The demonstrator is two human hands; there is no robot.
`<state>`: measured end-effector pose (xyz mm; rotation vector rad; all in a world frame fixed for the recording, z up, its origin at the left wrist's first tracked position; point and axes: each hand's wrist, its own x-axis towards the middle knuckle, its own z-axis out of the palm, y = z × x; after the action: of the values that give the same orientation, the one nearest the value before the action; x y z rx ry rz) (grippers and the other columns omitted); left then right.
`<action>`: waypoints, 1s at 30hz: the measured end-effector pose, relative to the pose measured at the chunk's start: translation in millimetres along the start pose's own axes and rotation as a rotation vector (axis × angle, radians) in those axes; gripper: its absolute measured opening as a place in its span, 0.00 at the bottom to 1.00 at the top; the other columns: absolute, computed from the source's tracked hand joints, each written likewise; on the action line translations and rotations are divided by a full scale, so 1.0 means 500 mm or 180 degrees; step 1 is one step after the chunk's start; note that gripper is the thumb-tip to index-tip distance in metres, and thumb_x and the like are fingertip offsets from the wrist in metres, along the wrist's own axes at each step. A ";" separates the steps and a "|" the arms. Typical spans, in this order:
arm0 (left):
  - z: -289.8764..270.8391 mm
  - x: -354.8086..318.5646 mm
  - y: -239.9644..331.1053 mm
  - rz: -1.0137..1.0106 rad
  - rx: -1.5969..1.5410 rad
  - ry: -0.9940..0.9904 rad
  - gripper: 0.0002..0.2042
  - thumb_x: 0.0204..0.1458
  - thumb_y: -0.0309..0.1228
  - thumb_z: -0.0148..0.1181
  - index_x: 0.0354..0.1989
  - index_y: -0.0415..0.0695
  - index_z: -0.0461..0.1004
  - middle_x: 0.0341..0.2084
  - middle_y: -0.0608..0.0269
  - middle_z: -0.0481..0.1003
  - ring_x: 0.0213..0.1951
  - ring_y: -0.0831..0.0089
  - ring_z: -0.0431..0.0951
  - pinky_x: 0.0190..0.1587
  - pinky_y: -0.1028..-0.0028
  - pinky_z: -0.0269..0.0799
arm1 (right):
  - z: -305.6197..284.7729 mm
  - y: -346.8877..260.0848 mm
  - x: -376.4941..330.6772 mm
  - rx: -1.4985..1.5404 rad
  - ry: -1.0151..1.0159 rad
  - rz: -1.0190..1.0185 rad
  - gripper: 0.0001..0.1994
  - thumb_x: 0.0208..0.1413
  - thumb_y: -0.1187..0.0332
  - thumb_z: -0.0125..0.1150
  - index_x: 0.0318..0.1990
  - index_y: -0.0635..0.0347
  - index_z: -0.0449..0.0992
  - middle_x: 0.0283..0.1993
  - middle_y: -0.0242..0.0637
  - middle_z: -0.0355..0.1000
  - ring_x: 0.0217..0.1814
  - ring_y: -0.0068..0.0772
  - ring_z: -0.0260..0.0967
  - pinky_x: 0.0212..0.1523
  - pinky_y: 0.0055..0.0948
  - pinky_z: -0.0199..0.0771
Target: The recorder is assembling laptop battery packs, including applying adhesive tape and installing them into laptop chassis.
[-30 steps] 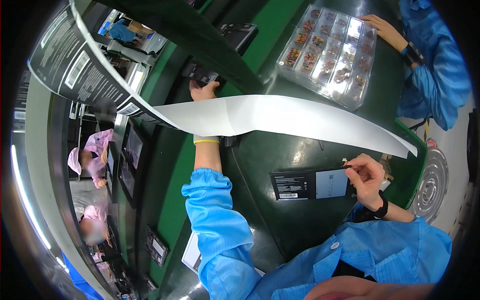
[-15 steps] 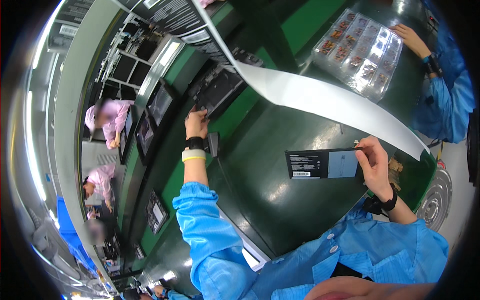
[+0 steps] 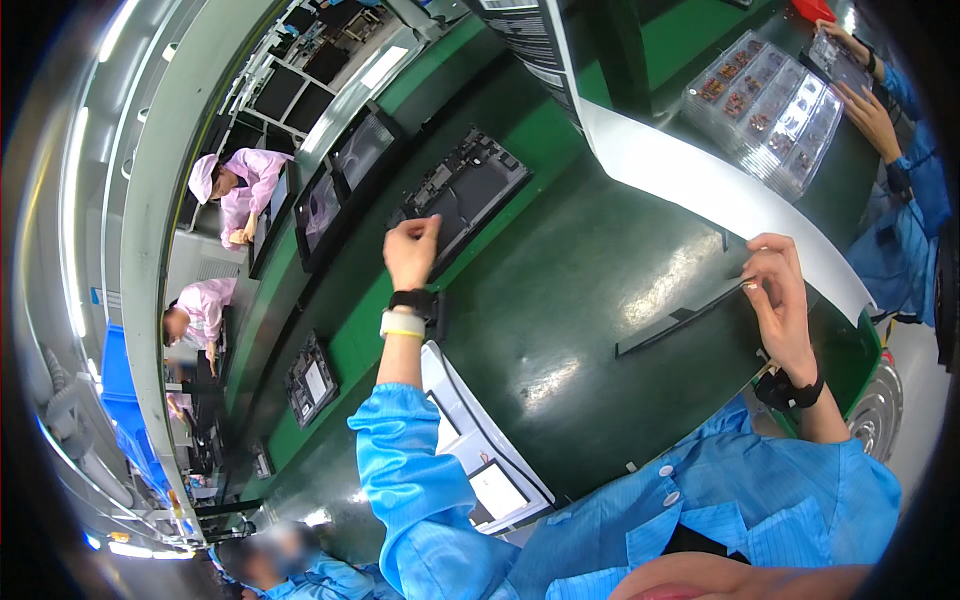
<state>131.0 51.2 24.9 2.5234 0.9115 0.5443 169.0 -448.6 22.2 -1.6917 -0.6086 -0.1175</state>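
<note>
Left hand [image 3: 411,250] reaching to open chassis [image 3: 462,195], right hand [image 3: 780,305] pinching flat black part [image 3: 680,318]

Our left arm runs up the middle of the frame, blue sleeve ending below a banded wrist, and our left hand [image 3: 412,250] sits just above centre, fingers curled with the fingertips pinched together. Our right hand [image 3: 780,300] rises at the right, wrist strapped in black, thumb and fingers closed in a light pinch.
</note>
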 end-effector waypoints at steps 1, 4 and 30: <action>0.010 -0.001 0.012 -0.0047 -0.0047 -0.0143 0.19 0.47 0.47 0.70 0.34 0.42 0.84 0.27 0.57 0.82 0.31 0.64 0.82 0.39 0.67 0.76 | 0.003 -0.005 0.001 0.0080 -0.0085 0.0095 0.04 0.58 0.80 0.56 0.39 0.64 0.70 0.40 0.34 0.64 0.39 0.24 0.59 0.43 0.22 0.62; 0.028 0.011 0.041 -0.0081 -0.0066 -0.0411 0.19 0.46 0.46 0.71 0.34 0.40 0.83 0.26 0.58 0.82 0.31 0.67 0.82 0.39 0.69 0.75 | -0.004 -0.005 -0.002 0.0036 -0.0227 0.0098 0.05 0.57 0.81 0.57 0.39 0.64 0.71 0.40 0.34 0.64 0.39 0.23 0.61 0.43 0.22 0.63; -0.121 -0.032 -0.066 0.1382 -0.0197 0.0213 0.24 0.40 0.34 0.76 0.49 0.47 0.79 0.42 0.56 0.78 0.41 0.64 0.76 0.46 0.68 0.73 | 0.616 0.049 0.547 -0.0241 -0.1121 -0.0844 0.12 0.53 0.72 0.68 0.44 0.63 0.77 0.36 0.40 0.78 0.38 0.29 0.76 0.41 0.28 0.76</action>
<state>73.7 77.9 56.1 2.6654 0.3534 0.7757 335.5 -71.6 42.2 -1.7109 -1.1041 -0.0308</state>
